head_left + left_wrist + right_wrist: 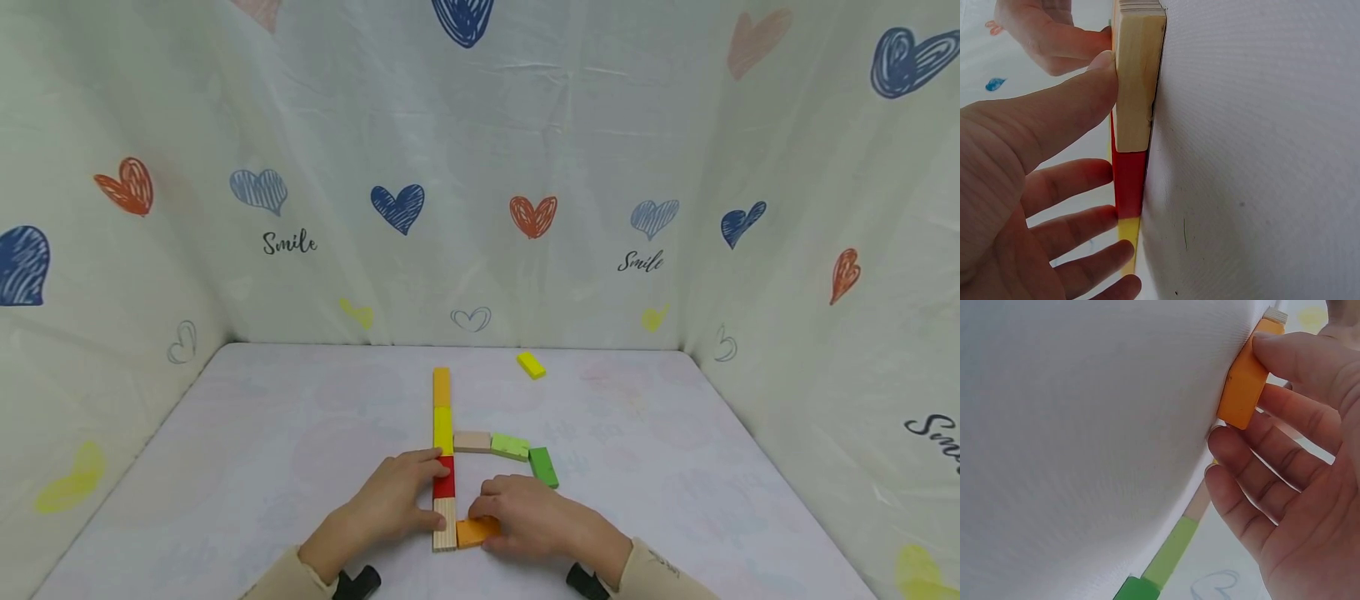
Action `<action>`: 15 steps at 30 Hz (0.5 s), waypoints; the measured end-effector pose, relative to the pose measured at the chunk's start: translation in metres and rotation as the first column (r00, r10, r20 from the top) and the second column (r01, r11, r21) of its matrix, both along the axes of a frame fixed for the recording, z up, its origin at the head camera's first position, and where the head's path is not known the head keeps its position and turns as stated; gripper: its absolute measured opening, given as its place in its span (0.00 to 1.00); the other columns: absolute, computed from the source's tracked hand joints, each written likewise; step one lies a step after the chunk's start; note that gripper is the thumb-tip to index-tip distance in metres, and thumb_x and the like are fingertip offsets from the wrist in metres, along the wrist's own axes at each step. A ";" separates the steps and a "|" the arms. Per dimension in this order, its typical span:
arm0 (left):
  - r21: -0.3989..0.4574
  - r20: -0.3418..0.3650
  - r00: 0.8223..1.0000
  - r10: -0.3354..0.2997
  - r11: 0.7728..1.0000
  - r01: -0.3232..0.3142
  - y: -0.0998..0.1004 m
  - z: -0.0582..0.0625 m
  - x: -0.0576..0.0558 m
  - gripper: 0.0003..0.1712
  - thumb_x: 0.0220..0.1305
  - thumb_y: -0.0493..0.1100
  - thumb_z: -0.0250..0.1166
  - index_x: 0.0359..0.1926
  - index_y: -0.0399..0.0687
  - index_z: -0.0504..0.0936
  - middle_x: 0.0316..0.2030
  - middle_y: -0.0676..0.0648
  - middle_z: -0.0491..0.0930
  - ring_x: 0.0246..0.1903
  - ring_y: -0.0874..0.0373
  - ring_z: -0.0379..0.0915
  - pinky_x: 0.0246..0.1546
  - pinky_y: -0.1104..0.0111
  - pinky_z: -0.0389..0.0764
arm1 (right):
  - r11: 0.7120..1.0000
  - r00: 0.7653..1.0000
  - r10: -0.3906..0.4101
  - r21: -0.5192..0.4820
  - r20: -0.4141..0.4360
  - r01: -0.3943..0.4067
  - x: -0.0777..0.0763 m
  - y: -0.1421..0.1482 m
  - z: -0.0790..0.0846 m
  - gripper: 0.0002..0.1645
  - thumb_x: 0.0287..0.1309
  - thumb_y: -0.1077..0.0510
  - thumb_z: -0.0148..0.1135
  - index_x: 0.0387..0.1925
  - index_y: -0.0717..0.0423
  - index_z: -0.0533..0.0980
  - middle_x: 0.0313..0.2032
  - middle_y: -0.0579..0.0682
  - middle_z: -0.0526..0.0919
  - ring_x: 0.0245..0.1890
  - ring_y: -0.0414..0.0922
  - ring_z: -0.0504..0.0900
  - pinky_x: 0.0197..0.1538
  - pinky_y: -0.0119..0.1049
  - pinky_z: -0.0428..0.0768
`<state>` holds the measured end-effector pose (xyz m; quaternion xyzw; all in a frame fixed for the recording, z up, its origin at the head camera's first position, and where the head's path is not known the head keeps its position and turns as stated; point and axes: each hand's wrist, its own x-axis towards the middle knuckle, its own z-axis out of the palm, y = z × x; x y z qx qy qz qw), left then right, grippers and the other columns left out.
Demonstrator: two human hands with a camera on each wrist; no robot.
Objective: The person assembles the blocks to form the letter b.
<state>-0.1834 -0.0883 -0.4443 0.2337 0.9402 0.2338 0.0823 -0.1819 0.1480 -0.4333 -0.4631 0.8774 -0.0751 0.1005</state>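
A straight column of blocks stands on the white table: a plain wood block [444, 536] nearest me, then a red block [445, 485], a yellow block [443, 427] and a light orange block [442, 387]. My left hand [393, 496] rests against its left side, thumb on the plain wood block, fairly straight fingers by the red and yellow ones. My right hand [528, 517] pinches an orange block [1244, 387] between thumb and fingers, its left end against the plain wood block. A beige block [472, 442], a light green block [510, 447] and a green block [543, 468] curve off the column's right side.
One loose yellow block [531, 365] lies near the table's back edge, right of the column. White curtains [450, 275] printed with hearts enclose the back and both sides of the table [675, 500].
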 end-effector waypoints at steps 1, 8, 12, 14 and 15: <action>-0.001 0.002 1.000 0.002 1.000 -0.002 0.000 0.000 0.000 0.34 0.44 0.56 0.77 0.54 0.52 0.80 0.62 0.45 0.70 0.61 0.45 0.64 0.60 0.46 0.65 | 1.000 1.000 0.001 -0.001 -0.001 -0.001 0.000 0.000 0.000 0.18 0.57 0.45 0.66 0.50 0.38 0.79 0.40 0.32 0.77 0.38 0.31 0.72 0.46 0.24 0.74; -0.007 0.006 1.000 0.001 1.000 -0.001 0.001 0.001 0.000 0.34 0.44 0.56 0.77 0.54 0.51 0.80 0.62 0.45 0.71 0.61 0.45 0.64 0.60 0.46 0.65 | 1.000 1.000 -0.008 0.002 0.006 0.008 0.000 0.000 -0.001 0.19 0.57 0.46 0.66 0.51 0.38 0.78 0.40 0.32 0.76 0.38 0.31 0.72 0.46 0.24 0.74; -0.007 0.003 1.000 0.002 1.000 -0.001 0.001 0.001 0.000 0.34 0.44 0.56 0.77 0.54 0.51 0.80 0.62 0.45 0.71 0.61 0.45 0.64 0.60 0.46 0.65 | 1.000 0.999 -0.025 -0.005 0.035 0.025 0.000 -0.001 0.000 0.19 0.57 0.44 0.66 0.51 0.38 0.78 0.40 0.32 0.75 0.37 0.31 0.71 0.45 0.24 0.74; -0.008 0.002 1.000 0.002 1.000 -0.002 0.001 0.002 0.001 0.34 0.44 0.56 0.77 0.54 0.52 0.80 0.62 0.45 0.71 0.61 0.45 0.64 0.60 0.46 0.65 | 0.999 0.998 -0.036 -0.011 0.048 0.036 -0.001 -0.002 0.000 0.19 0.56 0.44 0.66 0.50 0.38 0.78 0.39 0.31 0.75 0.37 0.30 0.71 0.45 0.24 0.74; -0.009 0.001 1.000 0.002 1.000 -0.002 0.001 0.002 0.001 0.34 0.44 0.56 0.77 0.54 0.52 0.80 0.62 0.45 0.71 0.61 0.45 0.64 0.60 0.46 0.65 | 0.999 0.998 -0.040 -0.012 0.051 0.040 -0.001 -0.001 0.001 0.19 0.56 0.43 0.66 0.50 0.38 0.78 0.39 0.31 0.75 0.37 0.30 0.71 0.44 0.24 0.74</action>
